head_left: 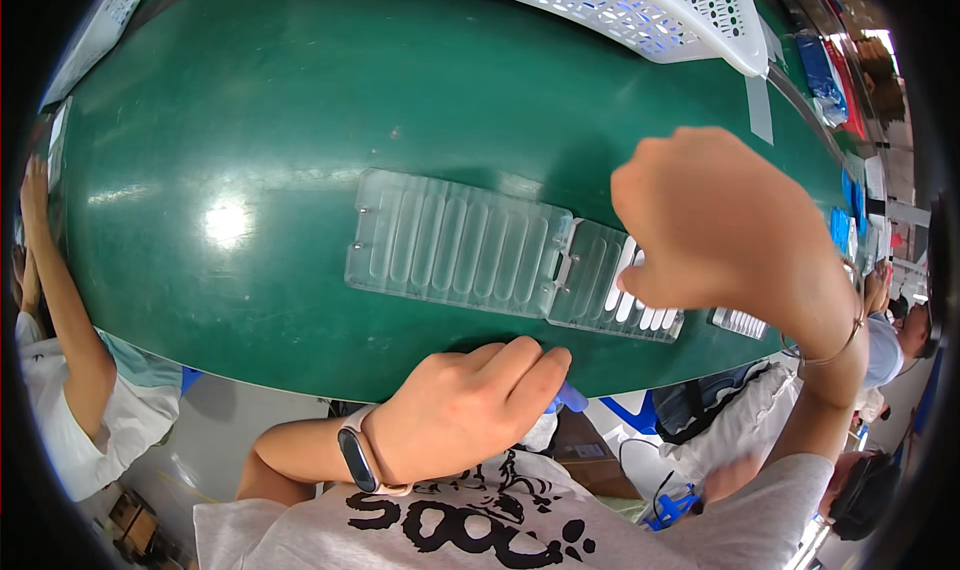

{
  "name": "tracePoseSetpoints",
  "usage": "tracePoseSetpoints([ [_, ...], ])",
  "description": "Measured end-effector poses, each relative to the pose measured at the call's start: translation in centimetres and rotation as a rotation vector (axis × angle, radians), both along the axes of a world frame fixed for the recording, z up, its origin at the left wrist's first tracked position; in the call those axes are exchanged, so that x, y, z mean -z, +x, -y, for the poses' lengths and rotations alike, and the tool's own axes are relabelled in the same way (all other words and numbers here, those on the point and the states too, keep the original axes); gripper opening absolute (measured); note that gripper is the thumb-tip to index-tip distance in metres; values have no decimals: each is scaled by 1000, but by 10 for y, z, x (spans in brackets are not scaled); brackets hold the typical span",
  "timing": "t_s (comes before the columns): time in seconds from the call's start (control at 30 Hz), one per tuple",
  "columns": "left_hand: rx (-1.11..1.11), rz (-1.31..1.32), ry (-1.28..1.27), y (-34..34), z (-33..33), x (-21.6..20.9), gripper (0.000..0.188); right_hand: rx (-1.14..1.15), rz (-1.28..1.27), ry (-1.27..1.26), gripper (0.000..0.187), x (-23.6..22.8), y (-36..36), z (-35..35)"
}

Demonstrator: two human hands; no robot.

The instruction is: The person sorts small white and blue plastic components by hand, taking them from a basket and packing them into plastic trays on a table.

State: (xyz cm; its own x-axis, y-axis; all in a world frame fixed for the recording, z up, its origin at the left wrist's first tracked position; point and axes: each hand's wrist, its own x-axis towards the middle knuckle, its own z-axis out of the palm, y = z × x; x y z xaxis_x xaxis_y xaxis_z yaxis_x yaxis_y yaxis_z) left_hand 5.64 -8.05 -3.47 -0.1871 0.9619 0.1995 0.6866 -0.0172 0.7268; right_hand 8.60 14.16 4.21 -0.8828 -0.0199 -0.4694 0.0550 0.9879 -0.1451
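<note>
A clear plastic case (455, 240) lies unfolded on the green table, its two halves joined by a hinge. Long rounded slots fill the left half, and nothing shows in them. In the smaller right half (590, 255) several white strips (625, 305) sit side by side. My right hand (715, 225) is closed above that half, thumb low beside the strips; its fingertips and anything between them are hidden. Nearer the table's front edge, my left hand (465, 405) is curled with a small blue piece (571, 398) poking out below its fingers, its kind unclear.
A white perforated basket (690, 45) with blue items stands at the far edge. Another set of white strips (740, 322) lies right of the case, near my right forearm. Co-workers' arms (65, 280) show at the left rim; more people are at the right. Grey tape (760, 110) marks the table's far right.
</note>
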Motion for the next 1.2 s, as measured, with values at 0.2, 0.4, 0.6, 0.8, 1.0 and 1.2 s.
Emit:
tracePoseSetpoints([
  [0.2,-22,26,1,-1,2,1,27,-191,-94,-25,25,-5,1,5],
  [0.4,1,94,-40,-2,5,-1,33,88,9,-238,23,-5,11,-29],
  [0.6,36,96,-61,-8,7,-2,39,196,138,-361,13,9,19,-42],
  [0.8,44,133,-55,-6,9,0,45,382,94,-538,8,12,40,-52],
  [1.0,35,127,-62,-6,9,1,46,388,140,-528,6,16,60,-38],
  [1.2,33,134,-53,-5,8,1,46,437,-83,-524,6,15,88,-19],
])
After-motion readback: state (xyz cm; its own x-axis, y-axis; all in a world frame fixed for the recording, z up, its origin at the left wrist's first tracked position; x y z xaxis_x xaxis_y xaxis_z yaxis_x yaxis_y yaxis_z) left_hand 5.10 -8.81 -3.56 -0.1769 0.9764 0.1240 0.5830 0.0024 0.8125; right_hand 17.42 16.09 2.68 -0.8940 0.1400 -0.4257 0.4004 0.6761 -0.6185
